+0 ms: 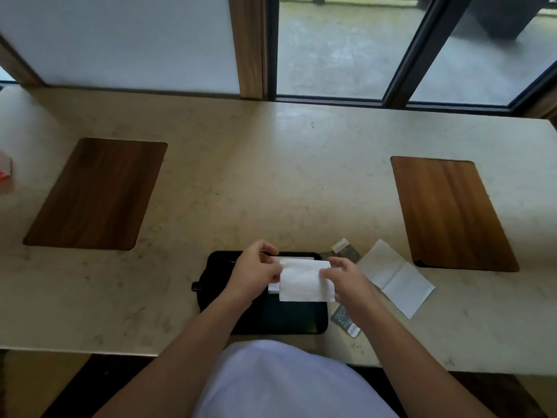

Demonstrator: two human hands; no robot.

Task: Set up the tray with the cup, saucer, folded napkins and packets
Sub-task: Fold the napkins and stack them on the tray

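Holding a white napkin [306,280] between them, the left hand [256,273] and right hand [346,282] work above a black tray [289,321] that lies on a pale stone counter [271,176], near its front edge. Left hand: fingers closed, pinching the napkin's left edge. Right hand: fingers closed, pinching the napkin's right edge; the sheet hangs folded between the two grips, its lower edge over the tray's middle. Just beneath and behind the held napkin a second white piece [273,287] rests on the tray; it appears to be another folded napkin, though most of it is hidden.

To the right of the tray, on the counter, an unfolded white napkin [398,279] lies flat with its creases showing. Between it and the tray are dark patterned packets: one [346,321] near the tray's front right corner, partly covered by the right forearm, and another [351,255] near the back right corner, with a small pale packet [340,245] just behind it. A dark knob-like part [196,286] projects at the tray's left side.

Two wooden placemats sit well apart from the tray, one at left [96,194] and one at right [452,212]. A window [346,46] with a dark frame runs behind the counter. The person's white garment [286,384] fills the lower centre.
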